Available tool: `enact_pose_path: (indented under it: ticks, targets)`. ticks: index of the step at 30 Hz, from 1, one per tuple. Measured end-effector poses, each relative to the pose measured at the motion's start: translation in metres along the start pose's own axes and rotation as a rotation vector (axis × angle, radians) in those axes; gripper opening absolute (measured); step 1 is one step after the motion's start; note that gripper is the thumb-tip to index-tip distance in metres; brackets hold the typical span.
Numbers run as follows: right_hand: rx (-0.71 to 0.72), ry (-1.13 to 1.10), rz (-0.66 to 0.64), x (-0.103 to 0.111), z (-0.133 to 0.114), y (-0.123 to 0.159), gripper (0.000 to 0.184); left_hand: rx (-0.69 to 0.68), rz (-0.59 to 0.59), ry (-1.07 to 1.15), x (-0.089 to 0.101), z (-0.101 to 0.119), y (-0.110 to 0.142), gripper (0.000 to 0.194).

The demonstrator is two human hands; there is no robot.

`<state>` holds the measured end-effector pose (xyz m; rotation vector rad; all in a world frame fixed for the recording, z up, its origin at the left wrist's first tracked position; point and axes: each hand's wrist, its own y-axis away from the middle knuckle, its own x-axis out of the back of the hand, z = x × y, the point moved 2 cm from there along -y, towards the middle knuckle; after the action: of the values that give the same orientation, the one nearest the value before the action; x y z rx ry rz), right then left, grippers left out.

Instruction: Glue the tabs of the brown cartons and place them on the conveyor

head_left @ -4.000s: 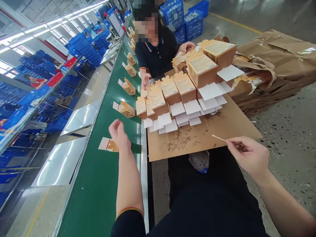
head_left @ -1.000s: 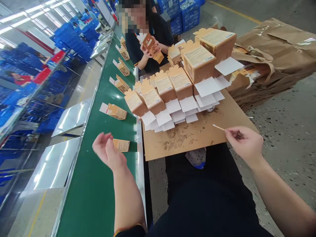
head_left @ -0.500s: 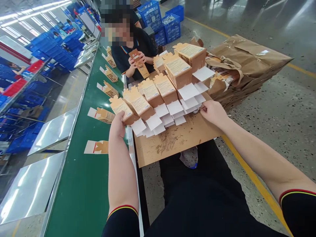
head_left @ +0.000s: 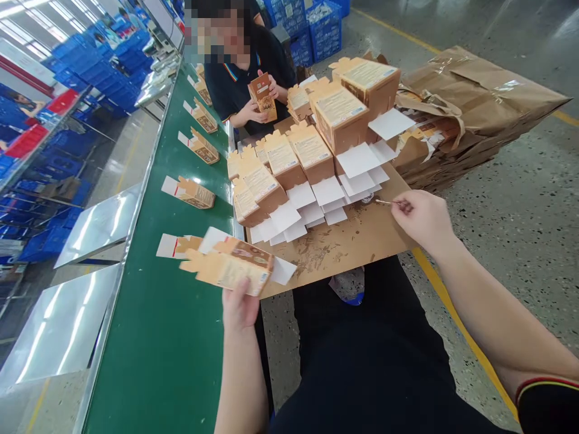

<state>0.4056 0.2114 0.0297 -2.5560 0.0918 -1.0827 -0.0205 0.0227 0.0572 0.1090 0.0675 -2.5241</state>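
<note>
My left hand (head_left: 239, 306) grips a small brown carton (head_left: 235, 267) from below, holding it over the edge of the green conveyor belt (head_left: 163, 337), its flaps open. My right hand (head_left: 423, 218) pinches a thin stick (head_left: 384, 202) above the brown cardboard sheet (head_left: 357, 241) on my lap. A row of open cartons (head_left: 289, 163) with white flaps lies on that sheet, stepped up toward the back.
Several cartons (head_left: 192, 193) ride the belt away from me. A person in a dark shirt (head_left: 239, 84) sits opposite holding a carton. Brown paper-wrapped bundles (head_left: 470, 108) lie on the floor at right. Blue crates (head_left: 323, 27) stand behind.
My left hand has pulled one carton out of the front of the row and brought it toward me. My right hand has drawn back from the row's white flaps, the stick showing again.
</note>
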Motion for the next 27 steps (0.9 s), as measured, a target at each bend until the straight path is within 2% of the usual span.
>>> enact_pose_path:
  ticks: [3,6,8,11,13,16,21,27]
  targets:
    - [-0.014,-0.102,0.041,0.001,-0.017,0.050,0.009,0.125,0.037,0.006,-0.004,-0.045,0.023,0.103]
    - [0.030,-0.282,-0.096,-0.028,-0.053,0.092,0.011,0.161,0.103,0.013,-0.009,-0.073,0.025,0.110]
    - [0.094,-0.391,-0.216,-0.056,-0.079,0.110,0.016,0.166,0.130,-0.012,-0.012,-0.081,0.023,0.112]
    - [0.163,-0.468,-0.309,-0.094,-0.106,0.122,0.021,0.162,0.118,-0.063,-0.015,-0.082,0.020,0.108]
    - [0.191,-0.468,-0.338,-0.111,-0.114,0.124,0.022,0.147,0.129,-0.081,-0.016,-0.080,0.020,0.106]
    - [0.219,-0.440,-0.380,-0.126,-0.115,0.126,0.021,0.144,0.113,-0.093,-0.016,-0.079,0.019,0.107]
    - [0.230,-0.402,-0.373,-0.130,-0.110,0.125,0.023,0.137,0.111,-0.131,-0.018,-0.083,0.022,0.107]
    - [0.152,-0.439,-0.244,-0.105,-0.102,0.120,0.022,0.071,0.132,-0.249,-0.031,-0.089,0.036,0.101]
